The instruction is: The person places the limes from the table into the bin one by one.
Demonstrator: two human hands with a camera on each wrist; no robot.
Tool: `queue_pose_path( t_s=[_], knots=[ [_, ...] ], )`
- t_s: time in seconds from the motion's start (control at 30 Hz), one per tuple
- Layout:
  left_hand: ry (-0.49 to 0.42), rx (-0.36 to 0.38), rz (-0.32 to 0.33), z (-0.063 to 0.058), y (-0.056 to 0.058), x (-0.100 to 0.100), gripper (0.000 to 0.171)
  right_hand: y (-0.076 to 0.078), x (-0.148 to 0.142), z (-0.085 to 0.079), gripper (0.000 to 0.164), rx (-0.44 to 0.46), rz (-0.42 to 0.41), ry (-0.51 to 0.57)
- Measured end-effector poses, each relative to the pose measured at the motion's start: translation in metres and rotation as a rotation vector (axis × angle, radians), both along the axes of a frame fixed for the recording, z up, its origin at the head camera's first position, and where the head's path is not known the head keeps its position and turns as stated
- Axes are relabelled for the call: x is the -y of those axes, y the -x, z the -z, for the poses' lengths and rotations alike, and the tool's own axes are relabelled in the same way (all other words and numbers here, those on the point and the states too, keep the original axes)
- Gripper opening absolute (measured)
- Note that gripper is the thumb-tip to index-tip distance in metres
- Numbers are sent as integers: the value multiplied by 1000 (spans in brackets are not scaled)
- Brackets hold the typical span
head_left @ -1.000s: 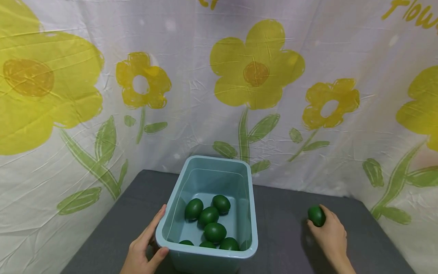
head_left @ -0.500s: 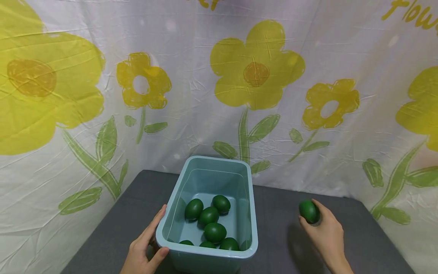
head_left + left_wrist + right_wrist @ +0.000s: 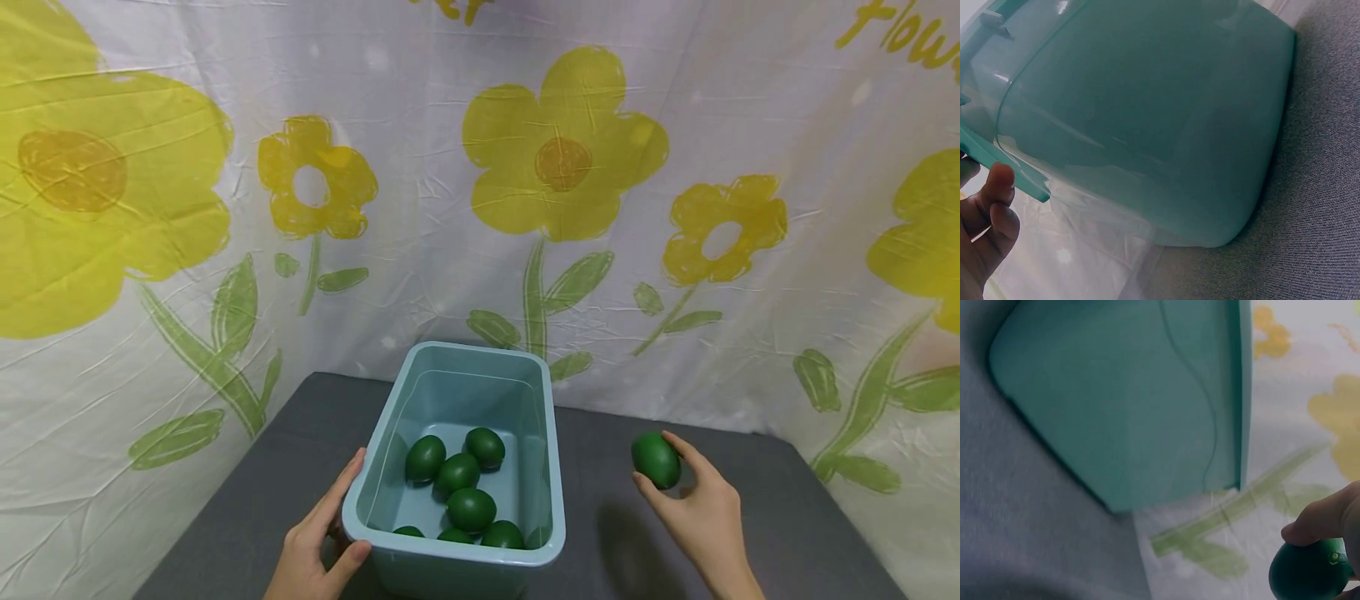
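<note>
A dark green, smooth, egg-shaped avocado [image 3: 656, 460] is pinched between the thumb and fingers of my right hand [image 3: 705, 512], raised above the table to the right of the bin. The right wrist view shows a small stem mark on this avocado [image 3: 1310, 570]. My left hand [image 3: 311, 537] grips the near left corner of a light blue plastic bin [image 3: 557, 500], thumb at the front rim and fingers along the left side. In the left wrist view, curled fingers [image 3: 1002, 181] show beside the rim. Several more avocados [image 3: 471, 509] lie inside the bin; the near wall partly hides some.
The bin stands on a table with a dark grey cloth [image 3: 247, 517]. Behind and around the table hangs a white curtain [image 3: 420, 250] with yellow flowers and green leaves. A shadow [image 3: 637, 550] falls on the cloth below my right hand.
My right hand has lifted the avocado and carried it left towards the bin. My left hand, the bin and the avocados inside have stayed in place.
</note>
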State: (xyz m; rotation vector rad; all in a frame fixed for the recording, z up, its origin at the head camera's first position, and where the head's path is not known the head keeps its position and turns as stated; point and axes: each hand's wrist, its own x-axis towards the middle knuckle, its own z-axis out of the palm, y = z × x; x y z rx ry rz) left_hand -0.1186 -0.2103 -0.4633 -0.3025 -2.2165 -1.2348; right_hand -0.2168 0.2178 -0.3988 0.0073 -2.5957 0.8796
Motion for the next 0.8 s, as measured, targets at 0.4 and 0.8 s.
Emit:
queue_pose_path(
  t_s=[0.4,0.8],
  knots=[
    [13,-42,19,5,2,1,79,-10,20,-19,72,182,-87,223],
    [24,-14,-16,1,1,1,80,-9,38,-31,68,151,-220,528]
  ],
)
